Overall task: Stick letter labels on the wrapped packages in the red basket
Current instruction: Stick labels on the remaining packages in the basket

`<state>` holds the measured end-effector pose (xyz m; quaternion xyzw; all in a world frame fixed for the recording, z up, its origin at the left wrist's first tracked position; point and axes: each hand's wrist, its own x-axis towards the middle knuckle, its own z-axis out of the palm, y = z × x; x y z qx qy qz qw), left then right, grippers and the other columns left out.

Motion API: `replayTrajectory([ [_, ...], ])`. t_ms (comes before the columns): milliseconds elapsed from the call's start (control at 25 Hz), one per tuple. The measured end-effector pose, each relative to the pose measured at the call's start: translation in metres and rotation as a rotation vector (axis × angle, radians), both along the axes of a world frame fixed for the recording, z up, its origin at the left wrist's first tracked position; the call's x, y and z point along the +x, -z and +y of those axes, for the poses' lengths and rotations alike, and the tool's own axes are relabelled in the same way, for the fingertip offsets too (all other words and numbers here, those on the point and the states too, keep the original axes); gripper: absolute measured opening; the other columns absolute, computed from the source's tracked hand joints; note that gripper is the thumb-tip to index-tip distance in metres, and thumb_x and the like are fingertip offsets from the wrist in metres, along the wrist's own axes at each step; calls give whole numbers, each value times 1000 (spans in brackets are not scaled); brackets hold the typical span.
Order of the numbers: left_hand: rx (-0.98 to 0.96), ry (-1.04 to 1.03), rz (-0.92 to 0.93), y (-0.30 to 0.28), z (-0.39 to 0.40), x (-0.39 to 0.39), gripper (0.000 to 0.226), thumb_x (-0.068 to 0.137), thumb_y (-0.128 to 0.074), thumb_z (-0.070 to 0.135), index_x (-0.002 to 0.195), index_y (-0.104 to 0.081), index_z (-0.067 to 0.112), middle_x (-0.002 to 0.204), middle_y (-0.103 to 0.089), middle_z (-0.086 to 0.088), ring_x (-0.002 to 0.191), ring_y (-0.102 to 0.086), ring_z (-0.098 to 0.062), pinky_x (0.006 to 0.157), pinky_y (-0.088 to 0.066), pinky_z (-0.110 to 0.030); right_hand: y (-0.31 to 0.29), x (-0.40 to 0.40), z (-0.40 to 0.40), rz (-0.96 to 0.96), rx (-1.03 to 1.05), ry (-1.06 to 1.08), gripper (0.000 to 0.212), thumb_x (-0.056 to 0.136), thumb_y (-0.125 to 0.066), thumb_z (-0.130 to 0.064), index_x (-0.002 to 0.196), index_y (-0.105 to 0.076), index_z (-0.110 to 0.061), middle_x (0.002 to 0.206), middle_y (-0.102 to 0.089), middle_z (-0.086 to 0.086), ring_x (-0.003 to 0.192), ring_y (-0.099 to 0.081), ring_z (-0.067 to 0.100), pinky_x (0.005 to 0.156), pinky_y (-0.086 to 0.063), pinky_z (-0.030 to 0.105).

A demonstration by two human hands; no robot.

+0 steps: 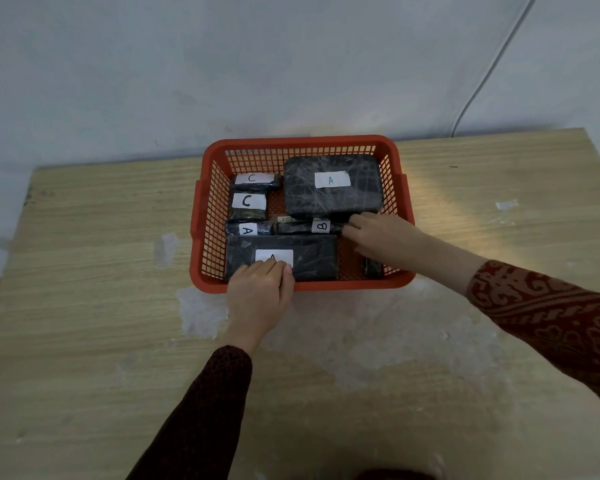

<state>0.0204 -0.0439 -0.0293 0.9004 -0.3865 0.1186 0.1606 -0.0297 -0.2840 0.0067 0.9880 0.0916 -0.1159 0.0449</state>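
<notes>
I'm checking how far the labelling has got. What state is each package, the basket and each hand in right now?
Red basket: on the table, holding all packages.
Large rear package: labelled A.
Two small packages: labelled C.
Small left package: labelled A.
Narrow package: labelled B.
Front package: label on, letter partly hidden.
Left hand: pressing that label.
Right hand: touching the narrow package's end; grip unclear.

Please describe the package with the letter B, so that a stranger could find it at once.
Look in the red basket on the wooden table. Just in front of the big A package at the back lies a thin dark package, with the right hand at its right end. It alone carries a B label.
</notes>
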Motion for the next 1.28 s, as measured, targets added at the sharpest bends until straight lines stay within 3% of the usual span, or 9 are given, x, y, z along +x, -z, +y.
replayTrajectory([
  [200,-11,2,13,0,-1,-1,35,94,-44,20,62,-58,16,54,-54,4,48,-48,-14,51,-28,-25,3,9,10,54,-104,141,34,92,-51,-9,125,-46,-8,117,-60,10,94,-66,24,68,-54,33],
  [320,-8,-5,7,0,-1,1,34,93,-46,19,61,-58,16,54,-55,4,48,-48,-14,51,-30,-26,-4,5,8,41,-71,205,41,90,-54,-20,128,-42,-11,117,-58,10,89,-66,25,62,-51,32],
  [480,-8,-2,4,0,0,0,35,93,-45,19,60,-57,16,53,-54,4,47,-47,-14,52,-28,-25,-2,-2,19,184,-213,251,47,85,-60,-44,118,-55,-10,112,-66,9,98,-65,26,75,-52,35],
  [640,-14,-1,-3,-1,-1,0,36,93,-45,19,59,-57,16,52,-53,4,45,-46,-15,51,-27,-24,2,2,27,224,-257,312,43,83,-64,-34,118,-56,-10,116,-66,6,106,-63,26,86,-44,34],
  [800,-8,2,-7,-1,1,-1,36,93,-46,19,60,-57,15,52,-53,3,45,-47,-15,50,-27,-25,-11,-5,23,206,113,530,35,85,-62,-17,115,-49,-4,112,-61,14,100,-62,32,68,-44,35],
  [920,-7,5,-3,-2,0,-1,36,93,-46,19,60,-58,15,52,-54,3,46,-49,-16,49,-29,-26,-26,-13,12,203,409,604,27,85,-63,-17,108,-52,-6,106,-65,13,93,-63,27,77,-55,37],
  [1120,0,-4,0,-3,0,-2,37,93,-44,19,58,-56,15,51,-53,3,45,-48,-17,49,-28,-26,-43,-15,-4,301,912,791,27,89,-55,-12,115,-48,-16,107,-65,10,98,-64,27,80,-54,35],
  [1280,-7,-13,8,-3,-1,-2,37,93,-45,18,57,-55,15,50,-52,3,45,-47,-16,48,-29,-26,-40,-11,-11,347,1052,805,33,90,-52,-4,121,-48,-16,115,-60,17,101,-65,33,81,-56,39],
])
